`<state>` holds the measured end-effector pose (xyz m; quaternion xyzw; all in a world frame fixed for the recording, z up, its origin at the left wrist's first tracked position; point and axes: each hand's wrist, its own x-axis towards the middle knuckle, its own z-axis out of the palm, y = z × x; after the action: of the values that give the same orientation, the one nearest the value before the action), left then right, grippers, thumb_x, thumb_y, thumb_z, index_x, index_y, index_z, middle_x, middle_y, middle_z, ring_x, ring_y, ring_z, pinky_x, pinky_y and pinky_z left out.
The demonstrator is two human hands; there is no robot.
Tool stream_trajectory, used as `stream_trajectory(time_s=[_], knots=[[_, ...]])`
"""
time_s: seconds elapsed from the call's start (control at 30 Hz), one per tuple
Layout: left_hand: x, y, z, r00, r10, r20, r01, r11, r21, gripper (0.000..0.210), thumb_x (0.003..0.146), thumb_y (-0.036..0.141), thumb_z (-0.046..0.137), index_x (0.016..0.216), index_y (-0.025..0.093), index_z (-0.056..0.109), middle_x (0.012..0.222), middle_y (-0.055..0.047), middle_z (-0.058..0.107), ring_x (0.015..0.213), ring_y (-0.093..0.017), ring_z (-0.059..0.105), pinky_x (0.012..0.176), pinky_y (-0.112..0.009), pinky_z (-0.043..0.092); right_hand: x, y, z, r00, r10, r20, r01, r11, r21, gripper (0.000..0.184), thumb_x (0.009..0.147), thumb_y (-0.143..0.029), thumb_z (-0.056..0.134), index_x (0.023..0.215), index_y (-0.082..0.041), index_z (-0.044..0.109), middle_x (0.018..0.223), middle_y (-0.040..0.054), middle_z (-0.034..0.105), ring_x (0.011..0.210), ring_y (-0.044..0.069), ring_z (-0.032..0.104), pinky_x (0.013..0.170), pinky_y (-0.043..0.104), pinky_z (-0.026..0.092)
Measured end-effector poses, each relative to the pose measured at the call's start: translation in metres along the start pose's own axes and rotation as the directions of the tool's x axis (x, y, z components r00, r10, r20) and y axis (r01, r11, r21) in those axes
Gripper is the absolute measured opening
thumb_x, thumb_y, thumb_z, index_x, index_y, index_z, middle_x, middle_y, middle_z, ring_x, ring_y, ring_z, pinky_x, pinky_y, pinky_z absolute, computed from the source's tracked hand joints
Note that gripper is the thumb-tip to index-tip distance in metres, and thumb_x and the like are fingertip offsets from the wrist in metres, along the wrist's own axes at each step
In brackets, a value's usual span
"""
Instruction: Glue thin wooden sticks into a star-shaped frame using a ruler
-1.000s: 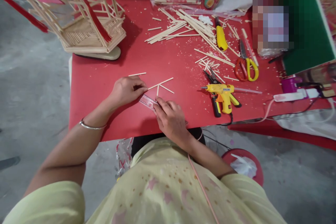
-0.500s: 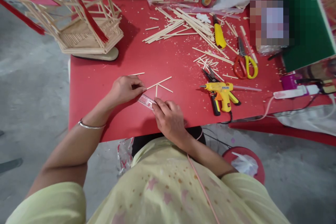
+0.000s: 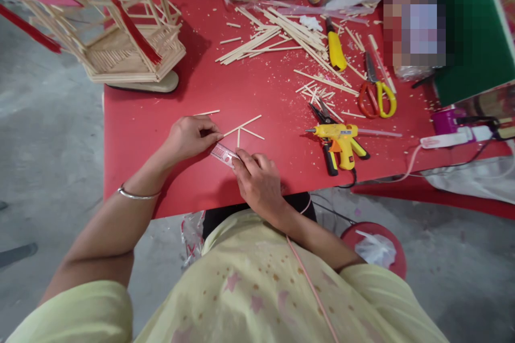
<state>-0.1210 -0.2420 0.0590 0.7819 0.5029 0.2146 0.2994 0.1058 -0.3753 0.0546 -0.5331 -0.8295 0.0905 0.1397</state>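
Observation:
My left hand (image 3: 190, 137) is closed, thumb and fingertips at the near left end of a thin wooden stick (image 3: 250, 121). That stick is part of a small branching figure: two shorter sticks (image 3: 252, 133) fan out from its middle. Just below lies a short clear ruler (image 3: 222, 154), slanting down to the right. Its right end is pinched under the fingers of my right hand (image 3: 259, 178). Beyond my left knuckles rests another loose stick (image 3: 208, 113), partly hidden by the hand.
A stick-built model pavilion (image 3: 132, 48) with red tassels stands back left. Loose sticks (image 3: 298, 32), a yellow-handled knife (image 3: 336, 48) and scissors (image 3: 377, 97) lie farther back. On the right, a yellow glue gun (image 3: 340, 139) overlaps pliers (image 3: 330, 159). The red table's (image 3: 169, 206) front edge is near my body.
The view has shifted very slightly. Both hands, the ruler and the joined sticks keep the same places relative to each other.

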Motion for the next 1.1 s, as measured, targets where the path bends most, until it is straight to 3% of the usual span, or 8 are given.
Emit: stream_trajectory(time_s=[0.33, 0.93, 1.1], knots=[[0.0001, 0.0003, -0.0007, 1.000, -0.011, 0.010, 0.011, 1.000, -0.004, 0.026, 0.087, 0.043, 0.069, 0.085, 0.020, 0.082, 0.085, -0.003, 0.077, 0.074, -0.018, 0.065, 0.071, -0.031, 0.051, -0.0017, -0.0006, 0.0028, 1.000, -0.005, -0.018, 0.004, 0.998, -0.058, 0.036, 0.115, -0.027, 0.046, 0.145, -0.022, 0.063, 0.163, 0.0051, 0.060, 0.115, 0.028, 0.054, 0.082, 0.044, 0.045], [-0.0004, -0.0007, -0.0011, 1.000, -0.004, 0.011, 0.004, 1.000, 0.007, 0.026, 0.088, 0.042, 0.071, 0.087, 0.019, 0.083, 0.085, -0.003, 0.076, 0.072, -0.018, 0.065, 0.070, -0.032, 0.052, -0.0009, -0.0011, -0.0039, 0.999, 0.038, 0.010, -0.038, 0.999, -0.036, 0.036, 0.114, -0.026, 0.047, 0.144, -0.024, 0.065, 0.159, 0.0135, 0.060, 0.116, 0.029, 0.056, 0.086, 0.043, 0.048], [-0.0007, -0.0020, -0.0004, 1.000, 0.002, 0.010, -0.002, 1.000, 0.006, 0.026, 0.088, 0.042, 0.070, 0.086, 0.020, 0.083, 0.084, -0.003, 0.076, 0.073, -0.018, 0.065, 0.071, -0.031, 0.052, -0.0016, -0.0009, -0.0014, 1.000, 0.021, 0.004, -0.021, 0.999, -0.038, 0.036, 0.114, -0.026, 0.046, 0.144, -0.023, 0.065, 0.160, 0.0117, 0.060, 0.116, 0.028, 0.055, 0.085, 0.043, 0.048]])
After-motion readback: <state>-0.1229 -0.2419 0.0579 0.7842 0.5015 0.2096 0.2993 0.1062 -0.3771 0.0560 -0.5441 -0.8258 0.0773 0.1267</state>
